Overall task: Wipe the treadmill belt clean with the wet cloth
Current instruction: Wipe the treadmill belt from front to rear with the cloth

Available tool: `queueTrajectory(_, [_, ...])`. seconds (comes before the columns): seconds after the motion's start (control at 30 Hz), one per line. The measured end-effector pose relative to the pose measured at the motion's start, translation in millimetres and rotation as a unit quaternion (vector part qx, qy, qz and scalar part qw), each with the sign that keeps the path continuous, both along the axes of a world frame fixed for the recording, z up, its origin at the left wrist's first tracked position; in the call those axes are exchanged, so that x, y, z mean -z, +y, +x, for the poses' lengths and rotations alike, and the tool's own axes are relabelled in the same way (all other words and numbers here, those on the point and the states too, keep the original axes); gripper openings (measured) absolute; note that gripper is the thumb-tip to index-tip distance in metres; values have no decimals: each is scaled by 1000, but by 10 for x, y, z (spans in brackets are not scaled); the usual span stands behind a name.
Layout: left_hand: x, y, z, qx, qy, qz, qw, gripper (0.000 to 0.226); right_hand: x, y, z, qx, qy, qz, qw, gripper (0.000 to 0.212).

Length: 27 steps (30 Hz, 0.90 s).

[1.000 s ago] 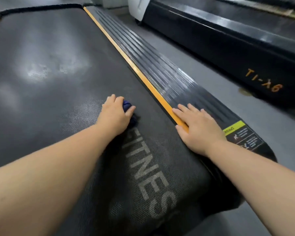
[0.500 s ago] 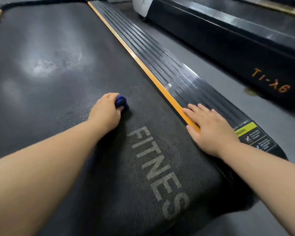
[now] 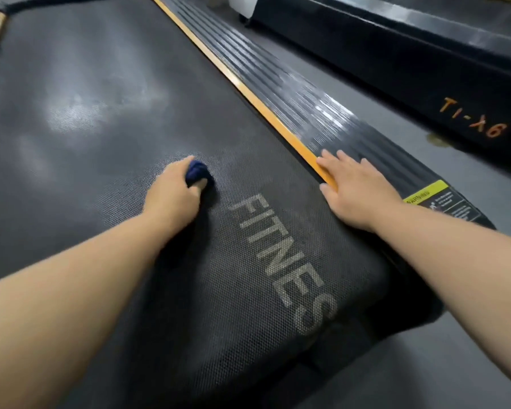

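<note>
Navy bunched wet cloth [image 3: 197, 172], gripped in my left hand [image 3: 171, 199], presses the black textured treadmill belt [image 3: 95, 93] to scrub, while my spread right hand [image 3: 357, 187] likely braces on the ribbed black side rail [image 3: 278, 90].

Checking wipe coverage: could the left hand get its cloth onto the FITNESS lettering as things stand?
Probably yes: the left hand grips the cloth on the belt beside the lettering, with bare belt between.
</note>
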<state>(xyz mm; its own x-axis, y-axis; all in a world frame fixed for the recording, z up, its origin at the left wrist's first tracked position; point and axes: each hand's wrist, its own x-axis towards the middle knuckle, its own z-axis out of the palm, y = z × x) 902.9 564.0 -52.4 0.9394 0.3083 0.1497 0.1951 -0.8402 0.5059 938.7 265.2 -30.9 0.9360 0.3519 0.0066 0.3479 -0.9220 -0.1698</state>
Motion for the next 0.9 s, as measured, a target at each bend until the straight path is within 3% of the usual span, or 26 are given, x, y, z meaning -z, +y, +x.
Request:
queueTrajectory(0.1, [27,-728,-406,217,-4,9,976,54,6,16,46,2,-3,-2,1000,53])
queueTrajectory(0.17, [-10,-855,-463,309,33,46,949,56,2,23,56,2,-8,-3,1000,53])
queueTrajectory(0.27, [-131,-516,38,268,62,75,958,48,7,44,50,3,-12,-3,1000,52])
queueTrajectory(0.4, [-109,-41,573,127,-27,96,987,45,12,41,46,12,-14,11,1000,51])
queueTrajectory(0.47, [-79,-135,470,109,-39,78,990,42,13,46,52,15,-12,13,1000,51])
queueTrajectory(0.53, [-68,-291,220,166,-75,76,980,41,12,43,51,14,-13,12,1000,51])
queueTrajectory(0.6, [-47,-363,-40,287,-85,65,952,40,6,38,46,11,-10,10,1000,52])
queueTrajectory(0.7, [-90,-182,171,382,-83,84,916,40,6,35,44,11,-8,8,1000,52])
queueTrajectory(0.83, [-63,-80,928,131,-68,79,986,38,11,42,51,15,-5,5,1000,52])
queueTrajectory(0.9, [-56,-175,1078,53,-50,60,996,29,12,42,57,16,-8,5,1000,52])
